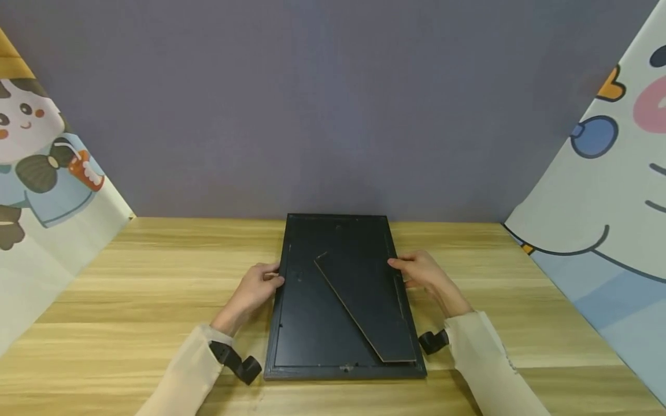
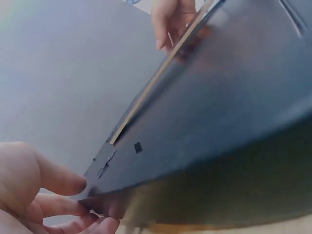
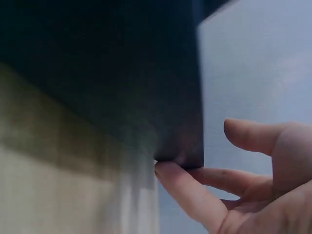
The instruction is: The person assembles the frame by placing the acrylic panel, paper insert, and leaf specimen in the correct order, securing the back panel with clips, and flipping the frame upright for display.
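A black picture frame (image 1: 302, 323) lies back side up in the middle, with a flat easel leg (image 1: 364, 306) slanting across its back panel. My left hand (image 1: 256, 289) grips the frame's left edge, thumb on the upper side and fingers below, as the left wrist view shows of the hand (image 2: 53, 195). At the right edge is my right hand (image 1: 421, 271), its thumb over the rim in the head view. In the right wrist view the fingers of this hand (image 3: 243, 180) support the frame's edge (image 3: 187, 141) from below, the thumb standing off it.
The frame is over a wooden table (image 1: 156, 289). Behind the table rises a grey panel (image 1: 333, 110). Printed cartoon sheets hang at the left (image 1: 47, 150) and at the right (image 1: 583, 190). A small black device (image 1: 236, 361) sits on the left wrist.
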Demonstrator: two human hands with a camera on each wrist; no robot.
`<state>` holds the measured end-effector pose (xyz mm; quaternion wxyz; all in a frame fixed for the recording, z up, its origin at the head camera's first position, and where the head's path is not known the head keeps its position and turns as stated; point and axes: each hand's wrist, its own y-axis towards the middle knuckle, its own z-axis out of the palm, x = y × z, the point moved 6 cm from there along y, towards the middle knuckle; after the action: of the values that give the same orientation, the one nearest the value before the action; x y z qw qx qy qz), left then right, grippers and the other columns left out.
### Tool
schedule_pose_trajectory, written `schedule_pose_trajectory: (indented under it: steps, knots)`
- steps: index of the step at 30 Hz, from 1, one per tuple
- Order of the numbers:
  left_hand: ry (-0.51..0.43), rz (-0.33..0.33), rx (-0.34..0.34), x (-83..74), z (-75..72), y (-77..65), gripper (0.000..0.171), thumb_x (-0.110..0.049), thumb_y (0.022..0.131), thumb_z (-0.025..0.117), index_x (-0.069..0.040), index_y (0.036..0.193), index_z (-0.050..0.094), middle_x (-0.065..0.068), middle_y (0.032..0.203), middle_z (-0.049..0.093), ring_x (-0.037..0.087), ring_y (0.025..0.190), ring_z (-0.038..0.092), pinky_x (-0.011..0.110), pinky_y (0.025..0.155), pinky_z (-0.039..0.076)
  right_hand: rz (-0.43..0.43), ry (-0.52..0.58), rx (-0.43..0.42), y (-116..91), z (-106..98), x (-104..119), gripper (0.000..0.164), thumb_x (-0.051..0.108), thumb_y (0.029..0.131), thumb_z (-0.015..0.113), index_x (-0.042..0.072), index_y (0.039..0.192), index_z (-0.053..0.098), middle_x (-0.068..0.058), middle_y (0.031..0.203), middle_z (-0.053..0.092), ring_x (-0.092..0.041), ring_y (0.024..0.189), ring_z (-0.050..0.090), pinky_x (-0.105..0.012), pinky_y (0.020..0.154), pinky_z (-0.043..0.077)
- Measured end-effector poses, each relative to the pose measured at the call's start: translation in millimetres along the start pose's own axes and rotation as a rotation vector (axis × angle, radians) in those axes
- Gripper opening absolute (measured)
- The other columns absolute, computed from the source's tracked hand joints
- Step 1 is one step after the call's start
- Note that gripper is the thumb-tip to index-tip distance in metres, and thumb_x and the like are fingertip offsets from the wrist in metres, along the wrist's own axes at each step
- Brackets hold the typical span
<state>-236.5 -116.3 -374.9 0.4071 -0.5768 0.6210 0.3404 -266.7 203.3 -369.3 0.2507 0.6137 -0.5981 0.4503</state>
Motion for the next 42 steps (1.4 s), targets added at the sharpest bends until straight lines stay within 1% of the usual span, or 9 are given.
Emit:
schedule_pose_trajectory:
  steps: [4,8,15,20,24,26,30,34,42]
  knots:
    - [0.018,0.019,-0.018,-5.6,-4.2,3.6,0.047,-0.001,0.093,0.051,0.004,0.139,0.043,0.028,0.137,0.039,0.039,0.117,0.053,0.041,0.09,0.051,-0.022,-0.012,-0.03,-1,-4,9,0.059,0.025,0.099,0.05,-0.011,0.143,0.032,-0.032,0.145,0.034,-0.045,0.13,0.04,-0.048,0.092,0.051]
    - [0.039,0.061,-0.068,-13.3,-11.5,6.8,0.047,-0.001,0.092,0.054,0.004,0.138,0.046,0.028,0.138,0.044,0.04,0.116,0.053,0.043,0.091,0.051,-0.061,-0.002,-0.089,-1,-9,20,0.058,0.024,0.098,0.052,-0.01,0.141,0.035,-0.03,0.145,0.036,-0.043,0.131,0.04,-0.049,0.094,0.05]
    - [0.038,0.126,-0.161,-29.0,-24.4,8.1,0.047,0.0,0.089,0.059,0.0,0.135,0.05,0.025,0.136,0.051,0.037,0.115,0.056,0.046,0.092,0.05,-0.192,0.009,-0.222,-4,-19,36,0.052,0.015,0.091,0.063,-0.003,0.137,0.047,-0.028,0.129,0.054,-0.038,0.114,0.056,-0.036,0.081,0.054]
    - [0.059,0.198,-0.228,-41.0,-28.5,6.8,0.047,-0.003,0.086,0.065,0.0,0.131,0.054,0.023,0.128,0.057,0.035,0.109,0.06,0.043,0.086,0.053,-0.261,-0.124,-0.311,-9,-24,47,0.067,0.017,0.082,0.075,-0.002,0.139,0.045,-0.029,0.128,0.054,-0.042,0.117,0.053,-0.048,0.09,0.051]
    - [0.082,0.259,-0.285,-47.5,-31.0,3.7,0.05,-0.006,0.084,0.071,0.001,0.13,0.055,0.023,0.125,0.058,0.035,0.104,0.062,0.041,0.081,0.056,-0.289,-0.228,-0.389,-13,-25,53,0.07,0.021,0.078,0.079,0.0,0.137,0.049,-0.028,0.126,0.057,-0.043,0.113,0.057,-0.05,0.087,0.052]
    - [0.082,0.295,-0.317,-49.9,-32.8,1.7,0.05,-0.006,0.082,0.072,0.003,0.129,0.056,0.023,0.124,0.059,0.036,0.102,0.063,0.04,0.08,0.057,-0.297,-0.245,-0.419,-16,-24,56,0.071,0.021,0.077,0.08,0.0,0.137,0.049,-0.028,0.125,0.058,-0.042,0.111,0.059,-0.05,0.085,0.053]
    - [0.071,0.349,-0.378,-52.9,-36.6,-0.1,0.049,-0.003,0.079,0.075,0.003,0.126,0.059,0.022,0.12,0.06,0.035,0.098,0.064,0.039,0.079,0.057,-0.316,-0.249,-0.461,-19,-23,60,0.072,0.021,0.076,0.081,0.001,0.137,0.049,-0.026,0.125,0.059,-0.042,0.108,0.061,-0.048,0.081,0.055]
    - [0.073,0.363,-0.428,-54.9,-40.3,0.5,0.05,-0.003,0.077,0.077,0.003,0.123,0.061,0.021,0.119,0.061,0.034,0.097,0.064,0.041,0.079,0.057,-0.377,-0.229,-0.516,-22,-24,64,0.07,0.016,0.075,0.081,0.0,0.136,0.05,-0.026,0.125,0.058,-0.041,0.105,0.062,-0.048,0.079,0.055]
    - [0.023,0.41,-0.457,-66.8,-45.7,0.2,0.051,-0.001,0.078,0.076,0.001,0.126,0.059,0.017,0.124,0.059,0.032,0.101,0.063,0.042,0.081,0.056,-0.509,-0.166,-0.654,-31,-29,73,0.069,0.011,0.07,0.084,0.004,0.133,0.056,-0.02,0.121,0.061,-0.035,0.101,0.065,-0.049,0.082,0.053]
